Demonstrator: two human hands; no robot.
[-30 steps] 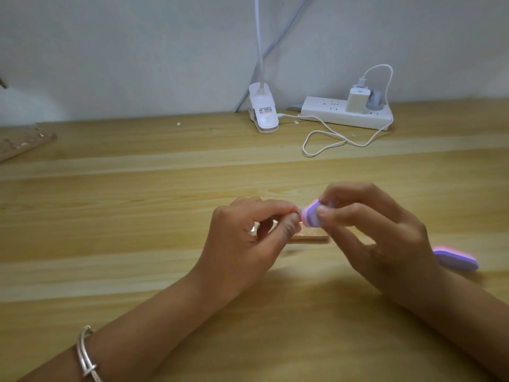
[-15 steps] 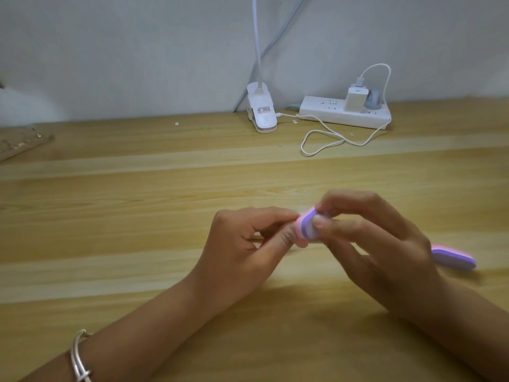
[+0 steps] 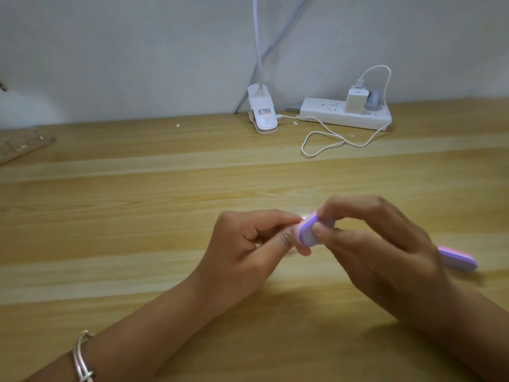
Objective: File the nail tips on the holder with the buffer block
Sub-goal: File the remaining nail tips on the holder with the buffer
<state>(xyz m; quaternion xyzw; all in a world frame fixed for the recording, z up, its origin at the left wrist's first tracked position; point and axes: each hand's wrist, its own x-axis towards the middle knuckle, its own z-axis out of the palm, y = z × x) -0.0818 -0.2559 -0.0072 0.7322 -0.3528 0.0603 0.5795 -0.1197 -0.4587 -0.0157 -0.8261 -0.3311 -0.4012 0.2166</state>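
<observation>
At center frame the right hand [image 3: 385, 249] pinches the pink-and-purple buffer block [image 3: 306, 232] above the tabletop [image 3: 137, 216]. It meets the left hand [image 3: 248, 244], whose fingers curl; I cannot tell what they hold.

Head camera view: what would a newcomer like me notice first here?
Two bare hands meet over the middle of the wooden table: the right hand grips a pink and purple buffer block against the left hand, whose pinched fingertips hide whatever they hold. A second block like it lies behind the right wrist; a white power strip and clip lamp sit by the far wall.
</observation>
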